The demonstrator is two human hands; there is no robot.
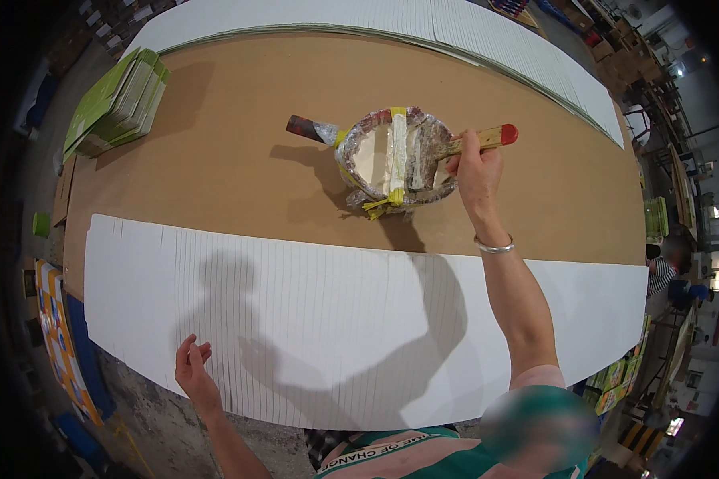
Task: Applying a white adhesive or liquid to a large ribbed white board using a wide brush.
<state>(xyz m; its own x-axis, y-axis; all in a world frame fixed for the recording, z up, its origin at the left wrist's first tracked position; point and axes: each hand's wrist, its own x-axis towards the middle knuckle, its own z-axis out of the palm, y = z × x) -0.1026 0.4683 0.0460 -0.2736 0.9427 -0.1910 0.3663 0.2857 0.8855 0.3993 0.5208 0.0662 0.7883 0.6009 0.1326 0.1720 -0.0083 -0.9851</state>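
At the right side of the pot's mouth, the right hand (481, 177) is closed around the wooden handle of a red-tipped brush (446, 149), whose head lies within the rim. The pot (345, 160), holding cream-coloured paste (371, 156), is wrapped in clear film, crossed by a pale-coated strip (398, 152), and stands on a brown tabletop (240, 96). Nearer the body, the left hand (195, 369), loosely curled and empty, hovers over overlapping white sheets (575, 311). Upper left: stacked green-and-white folded pieces (124, 108); far edge: a second white row (311, 16).
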